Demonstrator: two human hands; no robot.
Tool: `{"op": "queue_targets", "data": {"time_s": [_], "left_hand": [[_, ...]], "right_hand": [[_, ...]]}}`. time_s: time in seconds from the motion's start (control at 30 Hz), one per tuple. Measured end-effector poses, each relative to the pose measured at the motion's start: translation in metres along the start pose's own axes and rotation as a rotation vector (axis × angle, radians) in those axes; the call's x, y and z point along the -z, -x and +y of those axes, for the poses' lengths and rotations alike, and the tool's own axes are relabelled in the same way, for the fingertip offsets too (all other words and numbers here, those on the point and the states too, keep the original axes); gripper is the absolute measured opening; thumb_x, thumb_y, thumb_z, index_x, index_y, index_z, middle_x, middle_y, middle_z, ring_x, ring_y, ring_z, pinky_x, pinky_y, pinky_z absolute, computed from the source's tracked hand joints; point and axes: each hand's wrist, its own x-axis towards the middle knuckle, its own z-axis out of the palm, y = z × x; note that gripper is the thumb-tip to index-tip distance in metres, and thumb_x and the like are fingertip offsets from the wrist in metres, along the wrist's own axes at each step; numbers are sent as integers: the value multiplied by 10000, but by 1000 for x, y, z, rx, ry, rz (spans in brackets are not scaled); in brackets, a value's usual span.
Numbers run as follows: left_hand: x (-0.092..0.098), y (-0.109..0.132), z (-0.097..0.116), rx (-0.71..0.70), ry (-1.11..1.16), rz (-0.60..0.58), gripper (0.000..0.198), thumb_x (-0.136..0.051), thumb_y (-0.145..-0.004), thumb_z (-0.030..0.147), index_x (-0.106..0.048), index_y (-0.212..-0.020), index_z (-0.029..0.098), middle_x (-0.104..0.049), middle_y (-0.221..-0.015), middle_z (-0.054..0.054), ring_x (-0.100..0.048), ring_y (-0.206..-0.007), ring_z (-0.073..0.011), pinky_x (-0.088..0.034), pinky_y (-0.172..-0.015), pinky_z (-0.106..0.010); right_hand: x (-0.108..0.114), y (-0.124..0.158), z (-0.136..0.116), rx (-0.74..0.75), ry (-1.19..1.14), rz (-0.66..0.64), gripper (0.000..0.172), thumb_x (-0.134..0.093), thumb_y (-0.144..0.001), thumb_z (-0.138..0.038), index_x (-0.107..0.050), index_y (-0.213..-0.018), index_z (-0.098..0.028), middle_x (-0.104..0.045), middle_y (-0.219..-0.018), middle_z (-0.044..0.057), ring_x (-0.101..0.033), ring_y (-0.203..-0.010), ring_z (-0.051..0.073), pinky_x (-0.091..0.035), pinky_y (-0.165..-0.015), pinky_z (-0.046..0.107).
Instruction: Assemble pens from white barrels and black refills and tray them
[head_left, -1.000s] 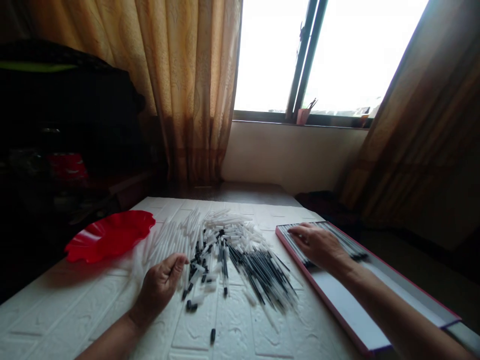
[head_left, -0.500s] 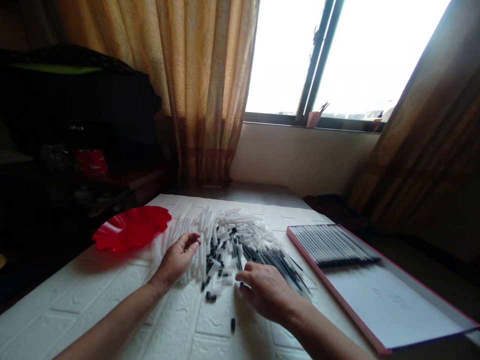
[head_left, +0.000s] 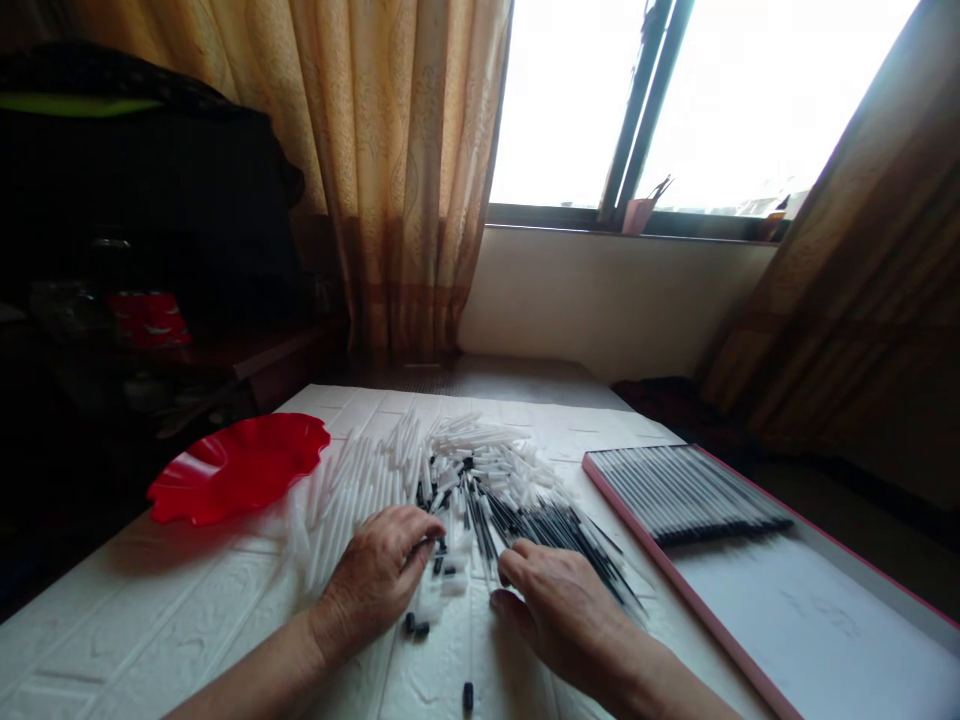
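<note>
A heap of pen parts lies on the white table (head_left: 187,620): white barrels (head_left: 360,480), black refills (head_left: 555,530) and small black caps (head_left: 417,627). My left hand (head_left: 379,575) rests palm down at the near edge of the heap, fingers curled and pinched together over small pieces. My right hand (head_left: 559,605) lies beside it, fingers bent down onto the near ends of the black refills. What either hand grips is hidden under the fingers.
A red scalloped plastic dish (head_left: 236,465) sits at the left. A flat pink-edged box (head_left: 750,590) at the right holds a neat row of assembled pens (head_left: 682,490). One loose cap (head_left: 468,695) lies near the front. Curtains and a window stand behind.
My left hand has moved right and down onto the heap and closed its fingers. My right hand, which left the box a second ago, has settled on the refills.
</note>
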Motion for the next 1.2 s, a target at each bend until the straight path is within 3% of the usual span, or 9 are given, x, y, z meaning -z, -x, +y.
{"op": "queue_targets", "data": {"time_s": [0.1,0.2,0.43,0.53,0.8,1.0,1.2], "left_hand": [[-3,3,-1,-61,-62,39,255,-466,-888,121,-682,-974,223,-716,-960,-57,-664,-919,-229,-513,-841,-377],[4,5,-12,-88,-131,96,298,-445,-889,90,-670,-1026,229,-712,-998,-58,-655,-947,-232,-494,-862,-388],[26,0,-47,-66,-291,204,234,-465,-929,191,-669,-1038,232,-739,-991,-50,-667,-938,-243,-478,-864,-378],[31,1,-53,-45,-328,203,214,-493,-936,233,-670,-1056,234,-747,-985,-44,-675,-928,-251,-472,-865,-387],[35,8,-50,-23,-344,74,274,-485,-886,161,-711,-997,271,-735,-968,-30,-674,-906,-240,-494,-830,-373],[29,14,-44,-72,-302,-149,359,-505,-857,110,-686,-1087,318,-681,-1129,-37,-616,-1057,-255,-479,-927,-415],[30,17,-38,-48,-381,-232,403,-572,-806,56,-680,-1078,332,-677,-1196,-27,-638,-1077,-267,-513,-913,-428]], "right_hand": [[-1,-7,0,2,-3,24,126,-561,-889,-159,-663,-917,-227,-690,-926,39,-681,-807,208,-386,-620,261],[-8,-13,2,-3,-5,25,159,-546,-913,-144,-657,-835,-228,-688,-905,36,-666,-771,179,-373,-597,242],[-32,-23,11,-47,17,111,138,-557,-864,-97,-621,-815,-210,-705,-862,43,-691,-739,186,-408,-597,241],[-34,-26,11,-109,6,79,153,-534,-841,-81,-621,-867,-205,-708,-862,54,-709,-742,208,-426,-599,255],[-21,-19,11,-232,-37,-68,203,-506,-816,-79,-656,-891,-193,-738,-915,96,-729,-837,283,-481,-668,312],[-40,-10,25,-186,-49,31,255,-562,-750,-121,-685,-958,-202,-753,-924,94,-727,-824,265,-516,-707,297],[-52,-2,45,-114,-325,94,412,-486,-772,-162,-684,-1129,-224,-758,-1018,80,-715,-906,252,-526,-821,309]]}}
